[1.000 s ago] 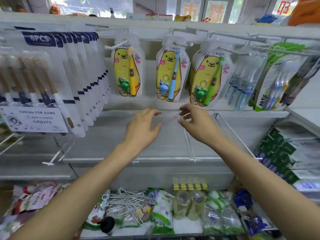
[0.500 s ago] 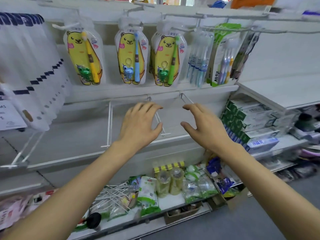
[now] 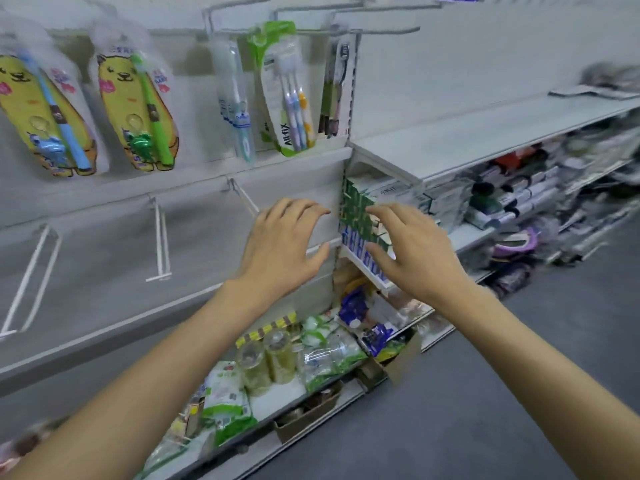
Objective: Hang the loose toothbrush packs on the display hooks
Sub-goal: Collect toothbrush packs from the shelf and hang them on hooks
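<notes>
The left hand (image 3: 282, 245) and the right hand (image 3: 412, 251) hover side by side in front of the shelving, a little apart, fingers spread and loosely bent, neither holding anything. Above them the toothbrush packs hang on white wire display hooks (image 3: 377, 31): a yellow bear-shaped pack with a blue child's toothbrush (image 3: 45, 119), a yellow bear-shaped pack with a green child's toothbrush (image 3: 138, 112), a clear pack of blue-handled toothbrushes (image 3: 237, 102), a green-and-white pack of three toothbrushes (image 3: 287, 98) and a dark narrow toothbrush pack (image 3: 334, 88). Below that row, bare white wire hooks (image 3: 161, 242) jut from the grey back panel, level with the hands. Just behind the right hand, a white shelf (image 3: 450, 147) shelters stacked green-and-white and blue-and-white boxes (image 3: 356, 216). The lowest shelf (image 3: 277, 393) holds clear jars with a yellow striped band (image 3: 266, 358) and green-and-white plastic bags (image 3: 225, 400); the goods farther right are too blurred to tell.
</notes>
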